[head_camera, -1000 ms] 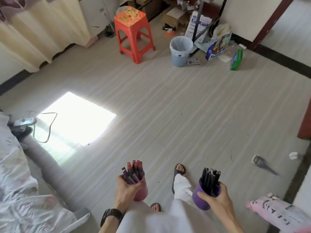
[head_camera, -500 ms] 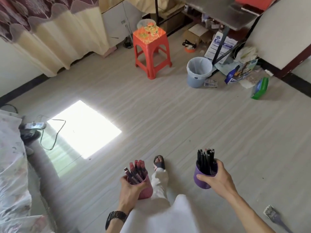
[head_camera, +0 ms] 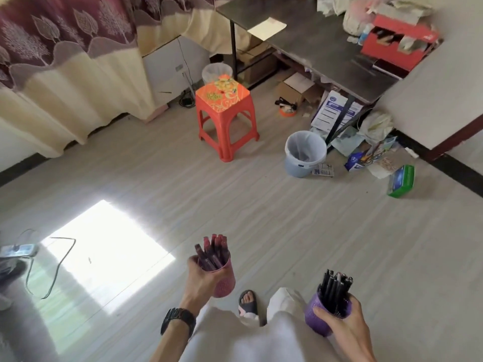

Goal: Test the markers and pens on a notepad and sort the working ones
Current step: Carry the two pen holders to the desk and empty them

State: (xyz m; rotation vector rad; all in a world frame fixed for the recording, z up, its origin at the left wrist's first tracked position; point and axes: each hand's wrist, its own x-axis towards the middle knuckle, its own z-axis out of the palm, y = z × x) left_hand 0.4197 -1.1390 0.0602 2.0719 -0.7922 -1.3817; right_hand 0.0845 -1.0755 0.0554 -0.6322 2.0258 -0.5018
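your left hand (head_camera: 201,279) holds a pink perforated plastic cup (head_camera: 224,282), fingers curled round its near side with the thumb up by the rim; a bunch of dark red markers (head_camera: 213,250) stands in it, ends poking above the rim just beyond your fingers; a black wristwatch (head_camera: 179,318) sits on that wrist. your right hand (head_camera: 345,327), lower and nearer to you, grips a purple perforated plastic cup (head_camera: 317,318) from its outer side, thumb laid across the wall; black pens (head_camera: 334,284) stand packed in it, rising just above your thumb; the two cups are apart, and your foot in a dark sandal (head_camera: 248,303) shows between them on the floor.

well ahead of the left hand stands an orange plastic stool with a flowered top (head_camera: 224,121); well ahead of the right hand sits a pale blue bucket lined with a white bag (head_camera: 304,155), and out to that hand's far side a green box (head_camera: 401,181) lies on the floor; farther off beyond both hands is a dark grey table (head_camera: 326,56) with a cream sheet or pad (head_camera: 266,28) lying flat near its edge; whether that is a notepad cannot be told; out to the side of your left hand a white power strip (head_camera: 18,250) lies by a bright patch of sunlight.
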